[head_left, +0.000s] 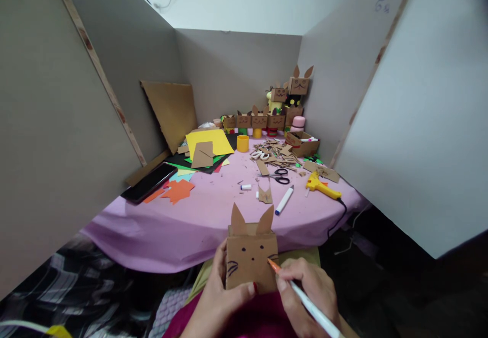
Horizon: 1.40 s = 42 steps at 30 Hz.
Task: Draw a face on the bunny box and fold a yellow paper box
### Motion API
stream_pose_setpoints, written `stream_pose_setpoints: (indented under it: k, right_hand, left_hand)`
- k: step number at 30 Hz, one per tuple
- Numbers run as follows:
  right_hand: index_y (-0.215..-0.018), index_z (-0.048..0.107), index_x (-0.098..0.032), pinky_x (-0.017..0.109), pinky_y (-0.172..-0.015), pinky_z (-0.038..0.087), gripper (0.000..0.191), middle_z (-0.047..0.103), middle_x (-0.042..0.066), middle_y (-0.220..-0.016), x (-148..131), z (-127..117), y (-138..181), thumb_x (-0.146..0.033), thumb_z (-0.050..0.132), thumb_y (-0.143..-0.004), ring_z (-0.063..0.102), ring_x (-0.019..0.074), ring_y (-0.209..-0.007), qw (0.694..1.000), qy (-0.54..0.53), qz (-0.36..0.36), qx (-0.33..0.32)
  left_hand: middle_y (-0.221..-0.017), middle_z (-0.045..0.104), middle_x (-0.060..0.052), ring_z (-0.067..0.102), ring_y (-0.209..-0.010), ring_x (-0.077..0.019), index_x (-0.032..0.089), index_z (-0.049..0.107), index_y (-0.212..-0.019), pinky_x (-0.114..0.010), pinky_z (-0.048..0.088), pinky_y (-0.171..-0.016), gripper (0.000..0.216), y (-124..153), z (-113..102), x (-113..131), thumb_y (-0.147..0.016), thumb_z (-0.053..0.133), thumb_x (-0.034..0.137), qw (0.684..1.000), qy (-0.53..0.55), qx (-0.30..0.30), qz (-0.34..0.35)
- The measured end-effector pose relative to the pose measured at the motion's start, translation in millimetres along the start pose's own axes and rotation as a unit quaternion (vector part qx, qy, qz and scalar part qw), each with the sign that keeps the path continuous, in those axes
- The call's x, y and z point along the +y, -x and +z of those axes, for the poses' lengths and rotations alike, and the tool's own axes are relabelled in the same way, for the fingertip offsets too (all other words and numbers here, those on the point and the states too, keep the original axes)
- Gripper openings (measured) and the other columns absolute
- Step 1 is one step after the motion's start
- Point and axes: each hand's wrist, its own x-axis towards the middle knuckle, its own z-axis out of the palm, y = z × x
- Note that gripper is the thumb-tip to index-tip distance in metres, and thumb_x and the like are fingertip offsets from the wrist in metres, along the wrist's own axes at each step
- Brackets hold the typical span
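Observation:
My left hand (227,289) is closed around the left and lower side of a small cardboard box (251,272), its thumb across the front. The box has two pointed cardboard ears, two dark eye dots and a nose dot. Dark whisker lines show on both sides of its face. In my right hand (308,292) is a white marker (314,310) with an orange front end, its tip at the whiskers on the right of the face. On the table beyond lie a capped white marker (284,200), a loose cap (246,187) and a cut cardboard piece (265,193).
Scissors (281,176), cardboard scraps (272,152) and a yellow glue gun (323,186) lie on the pink-covered table (213,226). Coloured paper (209,142) and a phone-like dark device (150,183) are at left. Several animal-faced boxes (259,120) stand behind. Partition panels flank the table.

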Motion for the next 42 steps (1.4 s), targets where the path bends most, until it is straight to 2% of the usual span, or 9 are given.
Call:
stream_pose_setpoints:
  k: [11, 14, 17, 20, 23, 28, 32, 38, 42]
  right_hand:
    - [-0.077, 0.052, -0.022, 0.022, -0.053, 0.045, 0.009, 0.063, -0.002, -0.06, 2.5, -7.3, -1.2, -0.015, 0.047, -0.075, 0.059, 0.0112, -0.049, 0.999, 0.002, -0.023, 0.022]
    - [-0.084, 0.053, -0.02, 0.022, -0.057, 0.049, 0.005, 0.065, 0.001, -0.068, 26.4, -14.5, -15.4, -0.018, 0.05, -0.081, 0.062, 0.0126, -0.057, 0.995, 0.098, -0.006, 0.023]
    - [-0.092, 0.055, -0.017, 0.025, -0.066, 0.049, 0.015, 0.067, 0.006, -0.08, 67.2, -18.3, -39.0, -0.021, 0.041, -0.087, 0.065, 0.0161, -0.071, 0.949, 0.299, 0.076, -0.07]
    - [-0.098, 0.059, -0.016, 0.028, -0.061, 0.046, 0.023, 0.066, 0.01, -0.088, 105.0, -17.2, -59.2, -0.01, 0.043, -0.083, 0.064, 0.0221, -0.08, 0.914, 0.367, 0.106, -0.133]
    - [-0.101, 0.06, -0.015, 0.027, -0.051, 0.041, 0.03, 0.065, 0.011, -0.086, 123.8, -13.7, -67.6, -0.003, 0.044, -0.079, 0.065, 0.0233, -0.072, 0.88, 0.412, 0.122, -0.201]
    - [-0.114, 0.055, -0.022, 0.024, -0.053, 0.04, 0.036, 0.062, 0.009, -0.096, 118.5, -9.6, -74.8, -0.006, 0.044, -0.083, 0.062, 0.0206, -0.081, 0.851, 0.433, 0.111, -0.276]
    - [-0.103, 0.06, -0.025, 0.024, -0.062, 0.044, 0.028, 0.061, 0.006, -0.1, 112.5, -2.2, -90.3, -0.008, 0.045, -0.087, 0.056, 0.0205, -0.099, 0.837, 0.416, 0.062, -0.349]
    - [-0.095, 0.059, -0.014, 0.033, -0.07, 0.052, 0.015, 0.062, 0.003, -0.092, 123.7, 17.7, -107.0, -0.025, 0.053, -0.089, 0.061, 0.0148, -0.08, 0.808, 0.4, 0.031, -0.432]
    - [-0.094, 0.06, -0.015, 0.03, -0.063, 0.052, 0.01, 0.064, 0.002, -0.083, 123.5, 15.9, -109.6, -0.02, 0.053, -0.088, 0.063, 0.0148, -0.072, 0.828, 0.393, 0.014, -0.401]
  left_hand:
    - [-0.125, 0.054, -0.017, 0.048, -0.115, -0.038, 0.02, 0.029, -0.132, -0.048, 0.042, -0.091, 0.096, -1.6, -0.8, -3.1, -0.052, 0.078, 0.037, 1.0, 0.005, 0.019, 0.01]
    - [-0.122, 0.057, -0.016, 0.048, -0.116, -0.0378, 0.02, 0.032, -0.131, -0.048, 0.042, -0.092, 0.093, -3.1, 1.1, -2.0, -0.051, 0.078, 0.037, 0.999, 0.017, 0.039, 0.01]
    - [-0.116, 0.06, -0.017, 0.053, -0.111, -0.0381, 0.02, 0.031, -0.131, -0.05, 0.041, -0.091, 0.095, -5.8, 2.1, -1.8, -0.051, 0.078, 0.039, 0.998, 0.031, 0.048, -0.005]
    - [-0.112, 0.062, -0.017, 0.055, -0.107, -0.0379, 0.02, 0.031, -0.131, -0.052, 0.04, -0.091, 0.096, -8.4, 2.5, -2.4, -0.049, 0.078, 0.038, 0.997, 0.041, 0.059, -0.023]
    - [-0.11, 0.063, -0.016, 0.056, -0.106, -0.0372, 0.02, 0.031, -0.13, -0.052, 0.04, -0.091, 0.094, -9.5, 2.7, -2.9, -0.05, 0.078, 0.036, 0.997, 0.049, 0.055, -0.035]
    - [-0.111, 0.063, -0.016, 0.055, -0.107, -0.0376, 0.02, 0.032, -0.129, -0.052, 0.041, -0.09, 0.094, -10.6, 2.0, -5.1, -0.049, 0.078, 0.036, 0.996, 0.047, 0.059, -0.038]
    - [-0.112, 0.063, -0.017, 0.055, -0.108, -0.0377, 0.019, 0.029, -0.131, -0.052, 0.039, -0.092, 0.098, -11.7, 2.0, -6.8, -0.048, 0.079, 0.037, 0.997, 0.042, 0.06, -0.037]
    - [-0.115, 0.062, -0.016, 0.054, -0.11, -0.0368, 0.019, 0.03, -0.132, -0.049, 0.04, -0.093, 0.097, -9.6, 1.2, -5.2, -0.05, 0.08, 0.03, 0.996, 0.055, 0.055, -0.045]
    - [-0.115, 0.062, -0.015, 0.054, -0.11, -0.0359, 0.021, 0.031, -0.131, -0.048, 0.041, -0.091, 0.095, -9.1, -1.2, -6.1, -0.05, 0.079, 0.03, 0.995, 0.068, 0.056, -0.039]
